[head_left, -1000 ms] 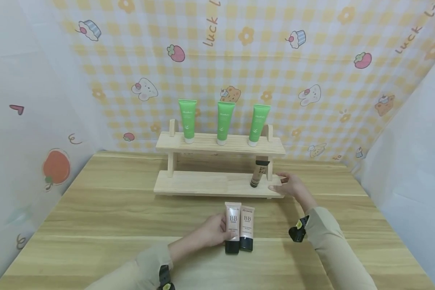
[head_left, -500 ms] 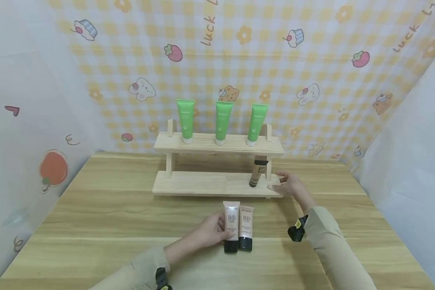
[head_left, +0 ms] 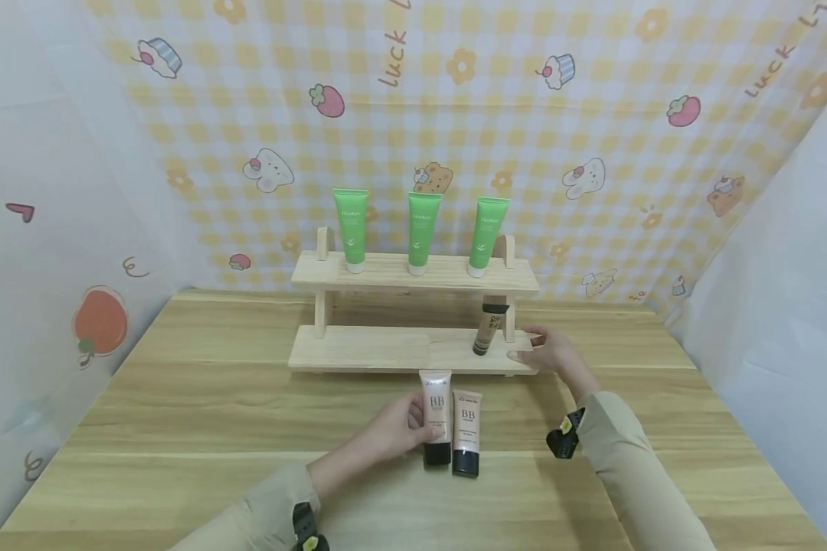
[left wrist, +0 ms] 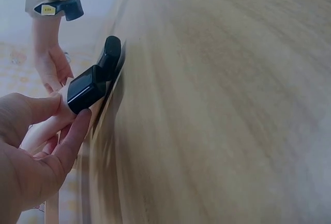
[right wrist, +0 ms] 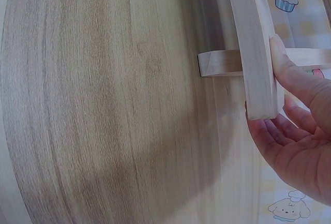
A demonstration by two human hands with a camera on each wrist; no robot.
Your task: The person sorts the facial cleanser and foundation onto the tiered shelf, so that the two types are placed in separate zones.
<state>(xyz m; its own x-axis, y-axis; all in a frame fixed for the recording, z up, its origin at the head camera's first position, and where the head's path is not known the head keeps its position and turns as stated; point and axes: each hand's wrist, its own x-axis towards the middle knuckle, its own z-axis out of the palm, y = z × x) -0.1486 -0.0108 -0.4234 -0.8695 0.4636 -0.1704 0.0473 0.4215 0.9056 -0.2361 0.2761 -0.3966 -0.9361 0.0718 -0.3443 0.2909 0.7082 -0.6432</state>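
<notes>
Between thumb and fingers, my left hand (head_left: pixel 394 428) pinches a pale pink BB cream tube (head_left: pixel 436 405) with a black cap. In the left wrist view the tube's black cap (left wrist: pixel 85 89) is tilted up off the table. A second BB cream tube (head_left: pixel 467 428) lies flat just to its right. My right hand (head_left: pixel 551 353) grips the right end of the lower shelf of a wooden two-tier rack (head_left: pixel 358 348). The right wrist view shows the thumb on top of the board (right wrist: pixel 253 53) and the fingers beneath. Near that hand a brown tube with a black cap (head_left: pixel 489 330) stands on the lower shelf.
Three green tubes (head_left: pixel 423 233) stand spaced out along the upper shelf (head_left: pixel 386 268). The rack stands toward the back of a wood-grain table (head_left: pixel 207 398). Behind it hangs a yellow checked cloth (head_left: pixel 386 130), with white sheets (head_left: pixel 786 268) at both sides.
My left hand has raised its BB cream tube slightly and shifted it toward the rack, leaving a gap from the second tube. My right hand keeps its grip on the shelf end.
</notes>
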